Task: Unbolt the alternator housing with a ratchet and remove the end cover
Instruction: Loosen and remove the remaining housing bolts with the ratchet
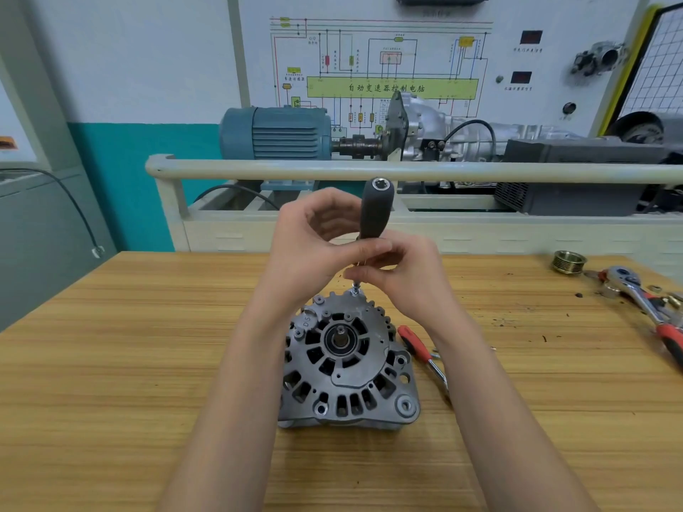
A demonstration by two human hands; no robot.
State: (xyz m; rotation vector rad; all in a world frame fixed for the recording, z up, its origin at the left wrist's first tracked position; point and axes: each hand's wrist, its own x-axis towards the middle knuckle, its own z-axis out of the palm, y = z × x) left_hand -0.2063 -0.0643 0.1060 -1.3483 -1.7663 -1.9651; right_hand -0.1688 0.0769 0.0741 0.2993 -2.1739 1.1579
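Two hands are raised together above the far edge of the alternator (pixel 349 364), which is stood on the wooden bench (pixel 111 382) with its end cover (pixel 342 343) facing up. The left hand (pixel 314 245) is held at the lower end of the black driver handle (pixel 376 210), its fingers curled around it. The handle is kept upright, its long axis running straight down through a thin shank to the bolt (pixel 355 290) at the housing's far rim, directly below both hands. The right hand (pixel 403 267) is set just beside the left, its fingers pinching the shank below the handle, seemingly to steady it. Both forearms are reached forward past the housing on either side. A red-handled tool (pixel 417 345) is laid right of the alternator, and the ratchet (pixel 643 301) is left well apart at the bench's right edge.
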